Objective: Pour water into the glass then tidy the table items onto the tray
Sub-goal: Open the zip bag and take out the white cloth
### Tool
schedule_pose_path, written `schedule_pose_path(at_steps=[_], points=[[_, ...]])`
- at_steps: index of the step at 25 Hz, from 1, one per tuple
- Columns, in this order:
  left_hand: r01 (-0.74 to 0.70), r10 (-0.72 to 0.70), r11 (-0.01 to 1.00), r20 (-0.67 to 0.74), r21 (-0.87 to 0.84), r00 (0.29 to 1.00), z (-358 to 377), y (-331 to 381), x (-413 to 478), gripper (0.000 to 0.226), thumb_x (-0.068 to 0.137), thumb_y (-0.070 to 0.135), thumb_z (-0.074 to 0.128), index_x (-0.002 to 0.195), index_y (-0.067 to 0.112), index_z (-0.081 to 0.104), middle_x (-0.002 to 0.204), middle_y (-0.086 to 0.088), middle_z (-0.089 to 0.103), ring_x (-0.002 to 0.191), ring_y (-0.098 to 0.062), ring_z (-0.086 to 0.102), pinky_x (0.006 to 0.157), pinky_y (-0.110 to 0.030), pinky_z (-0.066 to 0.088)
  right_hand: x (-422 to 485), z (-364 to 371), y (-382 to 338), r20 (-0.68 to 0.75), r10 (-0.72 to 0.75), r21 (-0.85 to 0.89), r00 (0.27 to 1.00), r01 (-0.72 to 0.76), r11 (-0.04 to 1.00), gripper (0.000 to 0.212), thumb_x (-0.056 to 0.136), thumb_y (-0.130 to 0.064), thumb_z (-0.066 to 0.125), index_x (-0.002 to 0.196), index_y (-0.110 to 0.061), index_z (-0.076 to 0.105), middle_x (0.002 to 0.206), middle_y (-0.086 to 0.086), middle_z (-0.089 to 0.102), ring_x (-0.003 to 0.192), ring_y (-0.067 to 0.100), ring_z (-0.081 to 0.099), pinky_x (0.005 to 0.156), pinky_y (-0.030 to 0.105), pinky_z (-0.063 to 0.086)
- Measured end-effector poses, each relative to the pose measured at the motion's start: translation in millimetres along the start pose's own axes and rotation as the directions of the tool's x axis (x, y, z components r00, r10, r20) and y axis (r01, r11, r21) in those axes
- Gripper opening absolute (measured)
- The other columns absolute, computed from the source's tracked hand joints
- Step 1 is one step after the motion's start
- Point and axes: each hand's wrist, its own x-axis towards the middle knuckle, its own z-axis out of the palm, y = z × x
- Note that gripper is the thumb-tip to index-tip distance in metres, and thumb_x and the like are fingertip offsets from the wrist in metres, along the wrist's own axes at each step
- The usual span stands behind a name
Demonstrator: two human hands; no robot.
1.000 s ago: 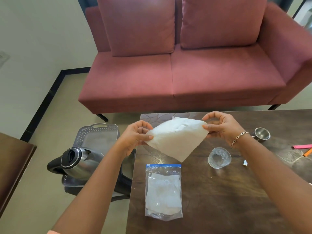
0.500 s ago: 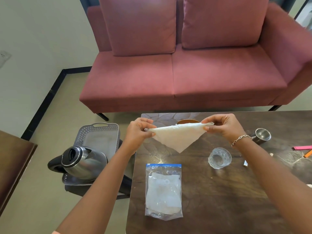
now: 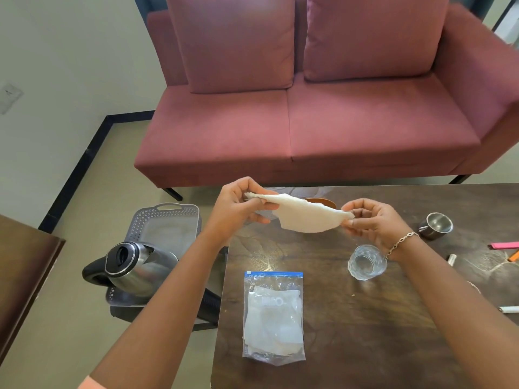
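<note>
A white paper napkin [image 3: 304, 217] is stretched in the air above the far part of the dark wooden table [image 3: 365, 332]. My left hand [image 3: 238, 206] pinches its left corner and my right hand [image 3: 373, 223] pinches its right corner. A clear glass [image 3: 366, 262] stands on the table below my right wrist. A zip bag [image 3: 273, 315] with white sheets inside lies flat near the table's left edge. Left of the table, a grey perforated tray [image 3: 165, 220] carries a steel kettle [image 3: 137, 265].
A small steel cup [image 3: 436, 224] stands at the right. Pink and orange markers [image 3: 505, 245] and small white items lie near the right edge. A brown bowl [image 3: 323, 203] peeks out behind the napkin. A red sofa [image 3: 309, 108] stands beyond the table.
The napkin, hanging as a broad sheet a second ago, has been folded up into a flatter, narrower shape. My right hand has dropped lower and my left hand has risen slightly.
</note>
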Motion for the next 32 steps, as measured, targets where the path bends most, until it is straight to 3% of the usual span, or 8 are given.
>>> schedule_pose_path(at_steps=[3, 7, 14, 18, 20, 23, 27, 32], points=[[-0.043, 0.044, 0.999, 0.104, -0.01, 0.994, 0, 9, 3, 0.011, 0.083, -0.008, 0.057, 0.08, 0.002, 0.057, 0.096, -0.016, 0.07, 0.086, -0.025, 0.07, 0.061, -0.03, 0.06, 0, -4, 16, 0.061, 0.235, 0.239, 0.97, -0.242, 0.94, 0.018, 0.093, -0.002, 0.045, 0.104, -0.001, 0.059, 0.101, 0.02, 0.061, 0.068, 0.022, 0.071, 0.057, 0.03, 0.06], [-0.077, 0.101, 0.991, 0.222, -0.114, 0.97, 0, 18, 5, 0.004, 0.081, -0.002, 0.059, 0.083, 0.0, 0.057, 0.095, -0.014, 0.072, 0.084, -0.028, 0.071, 0.061, -0.029, 0.059, -2, 12, 53, 0.335, 0.443, 0.318, 0.831, -0.543, 0.777, 0.055, 0.092, -0.043, 0.041, 0.122, 0.001, 0.047, 0.114, 0.033, 0.059, 0.096, 0.041, 0.064, 0.075, 0.048, 0.057], [-0.018, 0.127, 0.96, 0.382, -0.278, 0.915, -3, 12, -3, 0.007, 0.076, -0.003, 0.057, 0.077, 0.003, 0.061, 0.093, -0.016, 0.072, 0.077, -0.025, 0.07, 0.061, -0.029, 0.059, 2, 62, 69, 0.778, 0.203, 0.321, 0.594, -0.654, 0.685, 0.083, 0.089, -0.062, 0.008, 0.134, 0.003, 0.035, 0.118, 0.026, 0.06, 0.099, 0.033, 0.065, 0.08, 0.043, 0.057], [0.019, 0.045, 0.989, 0.421, -0.145, 0.906, -10, 3, -6, 0.007, 0.067, 0.002, 0.064, 0.072, 0.006, 0.067, 0.09, -0.014, 0.071, 0.074, -0.022, 0.069, 0.061, -0.026, 0.058, 7, 55, 33, 0.633, 0.311, 0.208, 0.709, -0.543, 0.813, 0.099, 0.067, -0.08, 0.007, 0.114, -0.009, 0.056, 0.086, 0.011, 0.073, 0.067, 0.021, 0.071, 0.051, 0.027, 0.058], [0.028, -0.002, 0.998, 0.432, -0.053, 0.902, -11, -2, -4, 0.012, 0.067, -0.005, 0.063, 0.07, 0.006, 0.068, 0.089, -0.013, 0.071, 0.075, -0.022, 0.069, 0.061, -0.026, 0.058, 7, 48, 20, 0.48, 0.354, 0.126, 0.803, -0.462, 0.878, 0.079, 0.068, -0.071, 0.03, 0.109, -0.009, 0.055, 0.074, 0.007, 0.072, 0.058, 0.019, 0.069, 0.045, 0.024, 0.055], [0.029, -0.052, 0.998, 0.446, 0.058, 0.893, -10, -8, 0, 0.019, 0.069, -0.008, 0.06, 0.068, 0.009, 0.069, 0.09, -0.013, 0.071, 0.079, -0.024, 0.068, 0.065, -0.027, 0.058, 16, 44, 15, 0.369, 0.342, 0.032, 0.864, -0.38, 0.924, 0.054, 0.072, -0.034, 0.07, 0.116, -0.008, 0.053, 0.087, 0.009, 0.067, 0.067, 0.02, 0.068, 0.054, 0.029, 0.055], [-0.008, -0.074, 0.984, 0.452, 0.177, 0.889, -7, -17, 4, 0.022, 0.07, -0.002, 0.059, 0.066, 0.017, 0.07, 0.095, -0.011, 0.071, 0.086, -0.021, 0.068, 0.072, -0.032, 0.058, 21, 37, 1, 0.28, 0.26, -0.174, 0.924, -0.218, 0.96, 0.006, 0.085, -0.008, 0.06, 0.088, -0.007, 0.065, 0.081, 0.006, 0.067, 0.067, 0.014, 0.066, 0.057, 0.024, 0.056], [-0.106, -0.007, 0.925, 0.294, 0.365, 0.956, 2, -27, 4, 0.009, 0.07, 0.03, 0.057, 0.074, 0.03, 0.065, 0.097, 0.005, 0.066, 0.095, -0.008, 0.06, 0.083, -0.021, 0.048, 28, 28, -13, 0.237, -0.029, -0.503, 0.971, 0.148, 0.852, 0.012, 0.08, -0.009, 0.067, 0.071, -0.001, 0.063, 0.058, -0.003, 0.059, 0.057, 0.008, 0.052, 0.054, 0.023, 0.04]])
